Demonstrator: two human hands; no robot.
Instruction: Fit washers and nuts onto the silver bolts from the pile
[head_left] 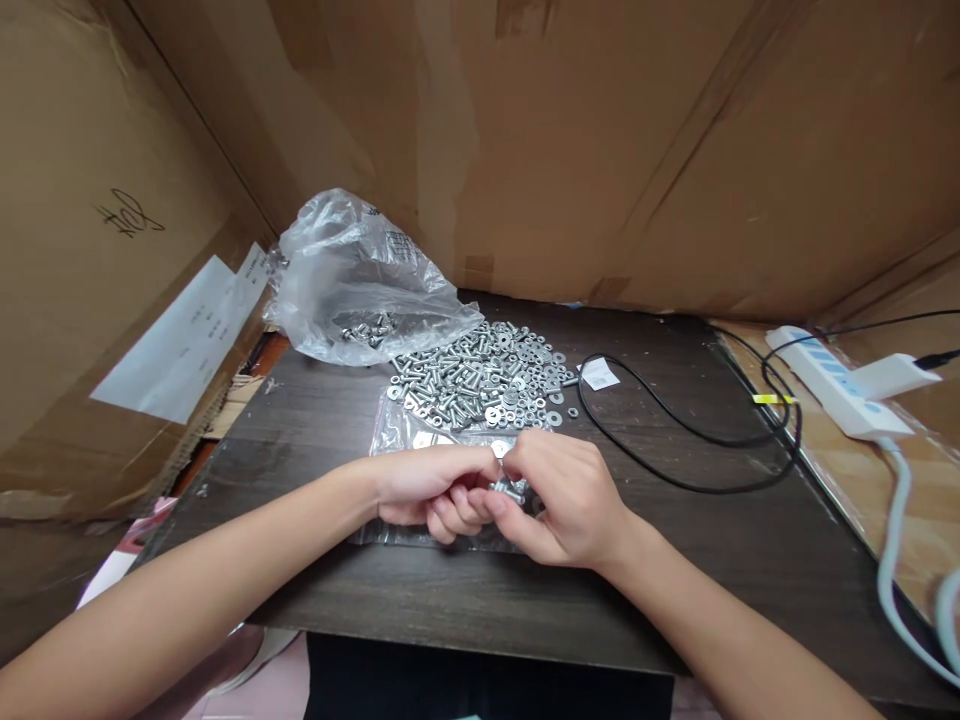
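Fingertips of the left hand (431,488) and right hand (555,500) met over a small bolt (508,489), each grip pinched on it, above a flat clear bag (409,430) near the desk's (675,560) front edge. Steady work here likely meant holding the bolt low over the bag, so dropped pieces stayed close. Beyond lay a heap of bolts and washers (480,375) and a crumpled plastic bag (352,280) toward the back edge. Printing on that bag, and a scrawl on the cardboard (127,212), stayed unreadable.
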